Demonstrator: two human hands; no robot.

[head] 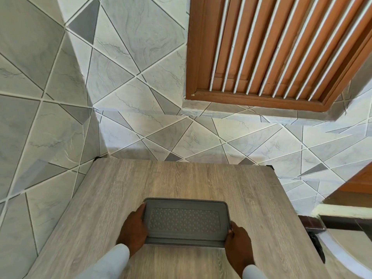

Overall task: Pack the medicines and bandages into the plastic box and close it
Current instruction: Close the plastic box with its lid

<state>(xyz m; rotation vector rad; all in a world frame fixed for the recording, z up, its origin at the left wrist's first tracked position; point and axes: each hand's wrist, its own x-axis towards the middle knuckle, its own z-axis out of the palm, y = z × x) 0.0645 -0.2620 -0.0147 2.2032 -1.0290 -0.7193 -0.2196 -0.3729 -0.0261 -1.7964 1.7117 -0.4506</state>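
The grey plastic box lies flat on the wood-grain bench, its lid with the dimpled centre panel facing up and closed. The left hand grips the box's left edge, fingers wrapped along that side. The right hand clamps the near right corner, fingers pressed against the rim. Pale sleeves cover both wrists. Beyond the fingers, tiled walls rise, with a brown louvred window above.
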